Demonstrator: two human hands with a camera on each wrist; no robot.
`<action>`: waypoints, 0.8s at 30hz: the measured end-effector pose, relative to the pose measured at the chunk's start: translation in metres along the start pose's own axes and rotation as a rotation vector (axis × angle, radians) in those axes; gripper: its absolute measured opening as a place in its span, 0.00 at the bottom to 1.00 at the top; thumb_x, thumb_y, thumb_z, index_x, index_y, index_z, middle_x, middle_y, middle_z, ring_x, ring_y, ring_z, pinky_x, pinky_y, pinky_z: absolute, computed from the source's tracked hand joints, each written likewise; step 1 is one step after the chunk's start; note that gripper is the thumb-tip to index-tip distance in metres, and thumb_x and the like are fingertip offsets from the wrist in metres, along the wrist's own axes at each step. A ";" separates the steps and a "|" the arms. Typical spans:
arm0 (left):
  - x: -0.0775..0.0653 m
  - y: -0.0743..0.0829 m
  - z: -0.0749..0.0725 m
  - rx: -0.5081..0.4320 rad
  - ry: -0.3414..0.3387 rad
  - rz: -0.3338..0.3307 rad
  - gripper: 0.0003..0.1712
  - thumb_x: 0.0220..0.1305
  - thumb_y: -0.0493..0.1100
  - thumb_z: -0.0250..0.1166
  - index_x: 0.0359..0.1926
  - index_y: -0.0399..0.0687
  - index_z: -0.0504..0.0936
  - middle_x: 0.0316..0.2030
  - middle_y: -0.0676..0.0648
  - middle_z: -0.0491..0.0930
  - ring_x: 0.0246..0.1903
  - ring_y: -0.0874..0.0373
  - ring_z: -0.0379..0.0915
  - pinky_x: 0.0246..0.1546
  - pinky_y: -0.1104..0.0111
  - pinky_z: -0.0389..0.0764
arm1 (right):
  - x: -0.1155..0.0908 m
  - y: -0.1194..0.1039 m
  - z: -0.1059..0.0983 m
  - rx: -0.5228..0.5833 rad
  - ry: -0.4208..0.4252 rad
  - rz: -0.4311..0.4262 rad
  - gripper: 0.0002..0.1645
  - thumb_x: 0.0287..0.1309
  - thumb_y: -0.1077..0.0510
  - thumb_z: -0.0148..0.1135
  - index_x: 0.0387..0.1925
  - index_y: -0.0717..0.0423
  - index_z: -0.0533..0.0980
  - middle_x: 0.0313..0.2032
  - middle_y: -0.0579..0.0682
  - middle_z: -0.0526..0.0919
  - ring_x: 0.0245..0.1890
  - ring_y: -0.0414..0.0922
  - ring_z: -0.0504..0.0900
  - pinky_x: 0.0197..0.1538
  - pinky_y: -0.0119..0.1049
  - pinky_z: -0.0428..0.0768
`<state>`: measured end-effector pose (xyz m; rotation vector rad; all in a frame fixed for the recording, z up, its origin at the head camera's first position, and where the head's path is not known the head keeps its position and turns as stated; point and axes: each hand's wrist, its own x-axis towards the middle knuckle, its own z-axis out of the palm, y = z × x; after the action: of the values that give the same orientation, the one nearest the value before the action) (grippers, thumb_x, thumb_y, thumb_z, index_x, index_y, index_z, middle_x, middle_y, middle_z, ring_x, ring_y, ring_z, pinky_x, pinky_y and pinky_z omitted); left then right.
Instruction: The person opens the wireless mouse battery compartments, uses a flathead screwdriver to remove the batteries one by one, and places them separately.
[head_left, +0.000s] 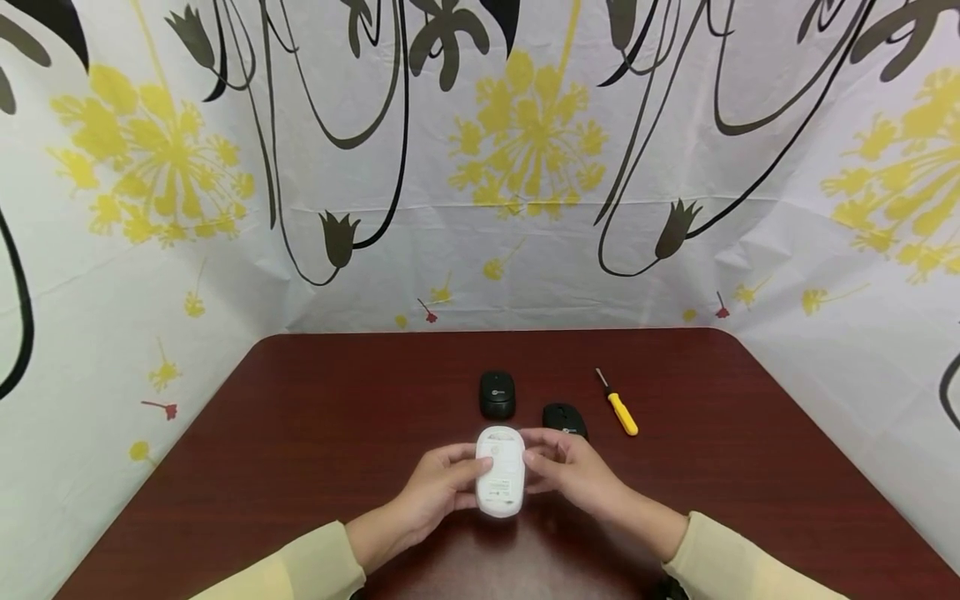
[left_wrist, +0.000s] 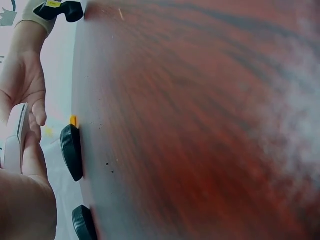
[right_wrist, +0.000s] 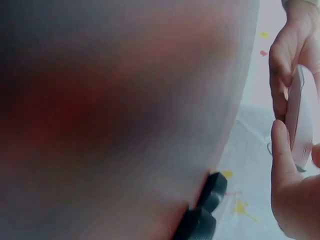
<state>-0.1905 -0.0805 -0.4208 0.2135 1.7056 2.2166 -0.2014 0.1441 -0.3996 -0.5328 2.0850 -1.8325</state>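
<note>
A white computer mouse (head_left: 500, 472) is held above the table with its labelled underside facing up. My left hand (head_left: 431, 490) grips its left side, thumb over the underside and fingers around the edge. On the opposite side, my right hand (head_left: 581, 471) has its thumb at the mouse's right edge and its fingers behind it. The left wrist view shows the white mouse (left_wrist: 17, 137) edge-on, between the left hand (left_wrist: 27, 200) and the right hand (left_wrist: 25, 80). Seen from the right wrist, the mouse (right_wrist: 301, 115) also appears edge-on.
Beyond the hands, a black mouse (head_left: 497, 395) lies on the dark red wooden table (head_left: 360, 400). A second black mouse (head_left: 564, 418) is partly hidden by the right hand. Farther right lies a screwdriver (head_left: 622, 412) with a yellow handle. Patterned cloth (head_left: 532, 275) hangs behind the table.
</note>
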 end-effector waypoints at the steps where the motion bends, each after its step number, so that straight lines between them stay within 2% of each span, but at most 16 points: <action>1: 0.000 0.000 0.000 -0.001 -0.001 -0.001 0.24 0.67 0.38 0.62 0.57 0.25 0.72 0.41 0.41 0.82 0.38 0.52 0.82 0.40 0.59 0.84 | 0.001 0.000 -0.001 -0.065 0.002 -0.043 0.30 0.68 0.58 0.58 0.64 0.71 0.65 0.48 0.60 0.80 0.43 0.49 0.83 0.43 0.45 0.84; 6: -0.001 0.003 0.000 0.004 -0.005 -0.007 0.24 0.66 0.38 0.62 0.57 0.24 0.72 0.42 0.40 0.82 0.39 0.52 0.82 0.40 0.59 0.84 | 0.005 -0.002 -0.008 -0.398 0.029 -0.264 0.29 0.64 0.55 0.64 0.62 0.64 0.71 0.42 0.50 0.83 0.39 0.43 0.83 0.39 0.36 0.83; 9: -0.002 0.003 0.000 0.003 -0.003 -0.011 0.24 0.66 0.38 0.63 0.56 0.25 0.73 0.42 0.39 0.82 0.39 0.52 0.82 0.40 0.59 0.84 | 0.008 -0.005 -0.009 -0.483 0.027 -0.320 0.32 0.60 0.51 0.68 0.61 0.61 0.72 0.41 0.46 0.83 0.39 0.40 0.83 0.40 0.35 0.83; 15: -0.004 0.005 0.001 -0.004 -0.009 -0.004 0.23 0.65 0.38 0.63 0.55 0.25 0.74 0.42 0.38 0.82 0.38 0.51 0.82 0.39 0.59 0.84 | 0.012 -0.009 -0.007 -0.502 -0.023 -0.304 0.36 0.56 0.46 0.70 0.63 0.54 0.72 0.44 0.42 0.82 0.41 0.39 0.82 0.42 0.35 0.83; 24: -0.007 0.005 0.001 -0.009 -0.026 -0.006 0.23 0.65 0.37 0.62 0.56 0.25 0.73 0.44 0.37 0.81 0.38 0.51 0.82 0.39 0.58 0.84 | 0.017 -0.013 -0.001 -0.479 -0.064 -0.305 0.34 0.54 0.51 0.73 0.60 0.59 0.74 0.45 0.46 0.83 0.39 0.39 0.83 0.41 0.33 0.83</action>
<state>-0.1848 -0.0832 -0.4156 0.2339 1.6805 2.2067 -0.2159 0.1352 -0.3862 -1.0626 2.5150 -1.4156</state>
